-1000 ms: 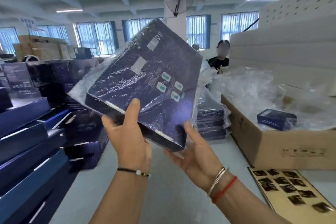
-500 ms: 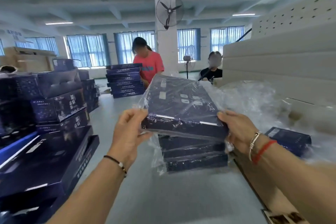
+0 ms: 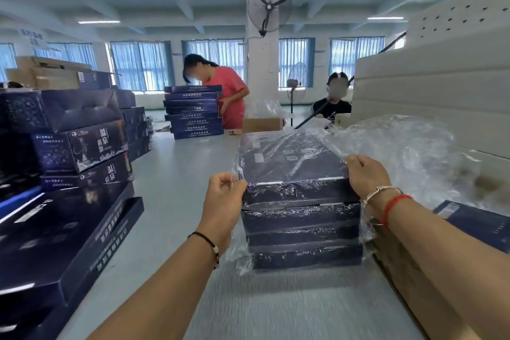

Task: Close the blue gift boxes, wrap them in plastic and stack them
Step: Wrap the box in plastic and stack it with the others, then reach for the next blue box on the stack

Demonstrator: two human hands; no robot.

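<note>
A dark blue gift box in clear plastic wrap [image 3: 289, 165] lies flat on top of a stack of wrapped blue boxes [image 3: 303, 234] on the grey table [image 3: 176, 201]. My left hand [image 3: 225, 196] pinches the loose plastic at the top box's near left corner. My right hand [image 3: 365, 175] grips the box's near right corner through the wrap. Loose plastic hangs down both sides of the stack.
Unwrapped blue boxes [image 3: 74, 146] are piled along the left, some with lids open. A cardboard carton [image 3: 408, 281] with crumpled plastic sheets [image 3: 408, 152] stands right, a small blue box [image 3: 480, 223] in it. Two people work at the far end beside another stack [image 3: 193, 112].
The wrapped box has come down from being held tilted in the air to lying flat on the stack. Both hands have shifted to its near corners.
</note>
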